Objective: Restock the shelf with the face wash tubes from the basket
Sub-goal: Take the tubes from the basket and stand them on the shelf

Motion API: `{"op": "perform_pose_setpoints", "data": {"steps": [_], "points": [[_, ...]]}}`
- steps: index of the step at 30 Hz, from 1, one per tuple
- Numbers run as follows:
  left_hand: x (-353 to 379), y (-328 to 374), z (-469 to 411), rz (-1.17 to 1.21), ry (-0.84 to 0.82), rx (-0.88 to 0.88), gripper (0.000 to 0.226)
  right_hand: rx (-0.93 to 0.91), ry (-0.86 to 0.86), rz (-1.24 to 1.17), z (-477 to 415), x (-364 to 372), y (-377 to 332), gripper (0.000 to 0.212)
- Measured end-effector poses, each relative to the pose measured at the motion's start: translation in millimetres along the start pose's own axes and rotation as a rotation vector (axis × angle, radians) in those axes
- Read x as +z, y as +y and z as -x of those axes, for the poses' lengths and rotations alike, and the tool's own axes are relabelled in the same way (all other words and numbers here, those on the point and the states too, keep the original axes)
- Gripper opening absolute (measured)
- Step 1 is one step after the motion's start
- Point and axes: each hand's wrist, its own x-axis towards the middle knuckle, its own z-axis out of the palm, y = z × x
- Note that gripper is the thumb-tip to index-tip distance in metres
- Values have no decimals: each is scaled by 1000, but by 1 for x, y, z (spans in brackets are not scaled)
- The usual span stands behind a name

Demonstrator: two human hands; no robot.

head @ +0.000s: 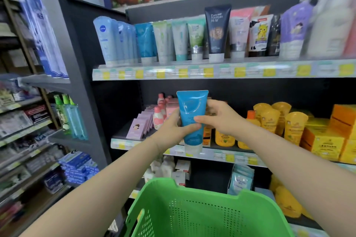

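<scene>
Green spray bottles (66, 115) stand far left, then pink bottles (159, 114). The left hand (172, 128) and right hand (220, 119) both grip one blue tube (192, 109), cap down, above the green basket (192, 217). It hides part of the middle shelf (231, 157), perhaps orange bottles. Yellow bottles (279, 119) stand to the right.

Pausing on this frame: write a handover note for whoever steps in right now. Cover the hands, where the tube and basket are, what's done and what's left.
Left hand: grips the blue tube from its left side.
Right hand: pinches the same tube from the right.
The tube is upright, cap down, held in front of the middle shelf, above the green basket.
Matching blue tubes stand on the top shelf.
Done: one tube is in hand.
Left: probably stand it beside the matching tubes. The basket's contents are out of view.
</scene>
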Motion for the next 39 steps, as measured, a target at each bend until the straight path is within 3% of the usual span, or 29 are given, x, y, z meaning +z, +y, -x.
{"op": "perform_pose_setpoints", "data": {"steps": [10,19,24,39], "points": [[-14,20,5,-8,90,50,49,-37,-21,49,-10,-8,-33,38],[-53,37,-3,25,122,81,48,35,73,49,-33,17,-44,37],[-93,38,-17,60,145,105,55,12,141,8,-64,41,-59,33],[-195,45,-62,50,172,298,43,-55,367,66,-154,101,-93,22]]}}
